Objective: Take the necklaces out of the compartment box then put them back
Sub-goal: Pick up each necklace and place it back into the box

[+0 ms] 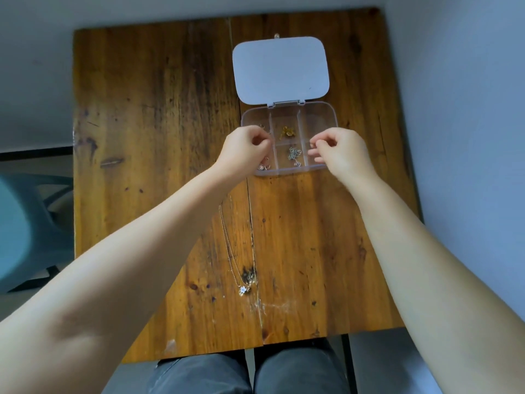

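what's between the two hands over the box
In the head view, between the left hand and right hand: the compartment box's middle cells, holding a gold necklace and silver necklace.

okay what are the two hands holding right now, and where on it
It cannot be told. Both the left hand and right hand are pinched shut above the compartment box, but no chain shows between them.

Clear compartment box (318,115) lies open holding bunched necklaces (294,155); one gold pendant necklace (235,263) lies stretched out nearby.
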Tool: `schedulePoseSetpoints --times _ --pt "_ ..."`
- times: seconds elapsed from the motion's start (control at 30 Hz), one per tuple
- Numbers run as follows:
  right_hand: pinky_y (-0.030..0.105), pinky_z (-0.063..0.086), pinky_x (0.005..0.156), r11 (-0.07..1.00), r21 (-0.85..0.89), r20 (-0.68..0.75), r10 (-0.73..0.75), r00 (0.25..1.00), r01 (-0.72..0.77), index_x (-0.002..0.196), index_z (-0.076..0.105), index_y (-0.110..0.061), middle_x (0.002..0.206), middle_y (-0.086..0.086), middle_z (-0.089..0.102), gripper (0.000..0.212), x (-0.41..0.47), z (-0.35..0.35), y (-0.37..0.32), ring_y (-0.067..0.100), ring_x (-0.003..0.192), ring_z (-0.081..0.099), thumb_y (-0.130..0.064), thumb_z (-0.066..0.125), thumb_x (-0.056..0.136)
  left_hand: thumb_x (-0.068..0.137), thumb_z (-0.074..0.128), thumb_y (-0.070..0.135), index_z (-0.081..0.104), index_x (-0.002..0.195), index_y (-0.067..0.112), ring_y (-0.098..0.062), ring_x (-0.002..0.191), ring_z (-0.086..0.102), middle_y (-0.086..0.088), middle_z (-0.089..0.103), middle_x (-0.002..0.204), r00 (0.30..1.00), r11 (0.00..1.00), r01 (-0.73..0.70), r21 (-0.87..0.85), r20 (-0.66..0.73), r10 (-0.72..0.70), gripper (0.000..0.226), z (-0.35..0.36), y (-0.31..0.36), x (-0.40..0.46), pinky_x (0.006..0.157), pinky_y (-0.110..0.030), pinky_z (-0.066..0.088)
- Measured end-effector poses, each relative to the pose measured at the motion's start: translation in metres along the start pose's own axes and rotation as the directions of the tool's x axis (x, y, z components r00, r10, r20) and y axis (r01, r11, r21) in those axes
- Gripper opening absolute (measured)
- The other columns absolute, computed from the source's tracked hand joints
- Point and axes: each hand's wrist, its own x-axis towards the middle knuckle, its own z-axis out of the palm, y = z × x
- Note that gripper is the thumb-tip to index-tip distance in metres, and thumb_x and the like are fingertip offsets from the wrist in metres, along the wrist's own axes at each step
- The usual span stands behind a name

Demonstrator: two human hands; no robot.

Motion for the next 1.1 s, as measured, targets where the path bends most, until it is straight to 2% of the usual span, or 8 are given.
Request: schedulePoseSetpoints --times 0.17,0.37,0.5,0.6,0.77,0.9,1.0,1.1 --pt "0.021 0.052 0.077 0.999 -0.013 -0.154 0.029 0.988 -0.031 0.109 0.064 -0.016 0.11 0.004 0.066 0.021 0.022 -0.017 -0.001 0.016 0.097 0.063 -0.017 0.047 0.097 0.094 0.047 0.016 0.062 0.102 0.007 -0.013 0.079 0.054 -0.003 0.06 0.09 0.978 0.998 0.064 0.014 -0.198 -0.06 0.019 -0.022 -0.013 0.013 0.058 -0.013 0.039" --pt "0.029 0.054 0.086 0.999 -0.043 -0.184 -0.008 0.983 0.0 0.111 0.063 -0.018 0.115 0.003 0.065 0.022 0.053 -0.029 -0.019 0.015 0.1 0.063 -0.017 0.046 0.097 0.094 0.047 0.016 0.063 0.104 0.007 -0.012 0.081 0.054 -0.005 0.061 0.095 0.961 0.99 0.135 -0.043 -0.238 -0.141 0.021 -0.025 -0.009 0.038 0.061 -0.016 0.041" --pt "0.021 0.055 0.074 0.999 -0.011 -0.11 -0.043 0.993 0.043 0.104 0.064 -0.017 0.104 0.0 0.067 0.02 0.014 -0.014 -0.023 0.011 0.089 0.065 -0.016 0.045 0.097 0.093 0.047 0.016 0.063 0.097 0.007 -0.01 0.072 0.052 -0.004 0.061 0.089 0.979 0.994 0.107 0.033 -0.177 -0.1 0.018 -0.023 -0.017 0.025 0.055 -0.017 0.038" --pt "0.021 0.051 0.063 0.999 -0.015 0.049 -0.038 0.998 0.039 0.097 0.065 -0.017 0.092 -0.001 0.068 0.019 -0.051 0.024 -0.006 0.015 0.081 0.066 -0.014 0.047 0.095 0.091 0.049 0.015 0.062 0.093 0.009 -0.015 0.076 0.054 -0.005 0.063 0.092 0.997 0.973 0.022 0.228 -0.082 -0.003 0.015 -0.025 -0.042 -0.001 0.063 -0.024 0.041" --pt "0.019 0.048 0.071 0.979 -0.203 0.356 0.101 0.929 -0.029 0.115 0.059 -0.019 0.113 -0.003 0.06 0.023 -0.165 0.102 0.024 0.009 0.087 0.058 -0.027 0.049 0.096 0.092 0.051 0.016 0.055 0.124 0.011 -0.032 0.112 0.049 -0.014 0.054 0.12 0.948 0.697 -0.316 0.644 0.248 0.201 0.033 -0.039 -0.103 -0.046 0.085 -0.044 0.049" --pt "0.023 0.046 0.077 0.922 -0.385 0.279 0.073 0.958 0.042 0.122 0.054 -0.019 0.117 -0.003 0.054 0.034 -0.218 0.141 0.039 0.013 0.104 0.054 -0.038 0.053 0.093 0.094 0.049 0.012 0.052 0.126 0.003 -0.037 0.115 0.048 -0.018 0.052 0.126 0.876 0.544 -0.482 0.687 0.367 0.312 0.034 -0.041 -0.122 -0.059 0.09 -0.047 0.046" --pt "0.026 0.049 0.071 0.884 -0.453 0.207 -0.021 0.978 0.115 0.102 0.063 -0.017 0.099 0.0 0.062 0.02 -0.229 0.157 0.045 0.018 0.089 0.06 -0.03 0.065 0.086 0.092 0.053 0.005 0.059 0.105 0.001 -0.034 0.093 0.053 -0.018 0.059 0.103 0.831 0.486 -0.553 0.677 0.4 0.387 0.015 -0.041 -0.129 -0.058 0.074 -0.042 0.048" --pt "0.026 0.051 0.067 0.878 -0.458 0.17 -0.068 0.983 0.139 0.093 0.066 -0.015 0.09 0.001 0.066 0.012 -0.229 0.162 0.045 0.018 0.08 0.062 -0.024 0.068 0.085 0.093 0.052 0.005 0.059 0.099 0.001 -0.031 0.09 0.053 -0.016 0.058 0.099 0.819 0.48 -0.57 0.667 0.412 0.4 0.01 -0.042 -0.13 -0.055 0.071 -0.039 0.047"
